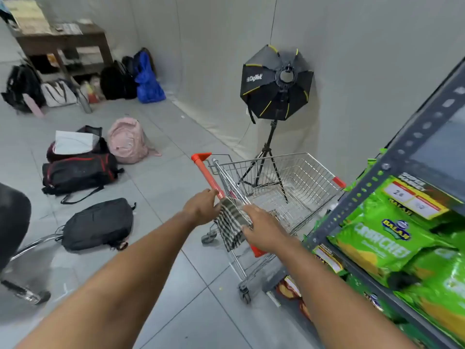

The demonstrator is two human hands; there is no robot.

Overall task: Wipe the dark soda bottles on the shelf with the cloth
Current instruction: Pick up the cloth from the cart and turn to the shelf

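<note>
Both arms reach forward over a grey tiled floor (191, 285) toward a wire shopping cart (284, 190).

Left hand (202, 207): at the cart's orange handle bar (210, 176), fingers curled down at the bar and the top edge of the cloth; whether they grip the bar, the cloth or both cannot be told.

Right hand (264, 231): laid over the black-and-white checked cloth (232, 222), fingers closed on its right side. The cloth hangs draped over the handle end of the cart, between the two hands, its lower part dangling free.

Cart basket holds nothing I can make out.

Right edge of view: a grey metal shelf (352, 200) stocked with green snack bags (377, 240) and price tags. Dark soda bottles do not show in this view.

Behind the cart: a black softbox light (276, 83) on a tripod against a grey wall. Left on the floor: a pink backpack (128, 141), several black bags (98, 224), and further back a wooden table (63, 39) with more bags beside it.
</note>
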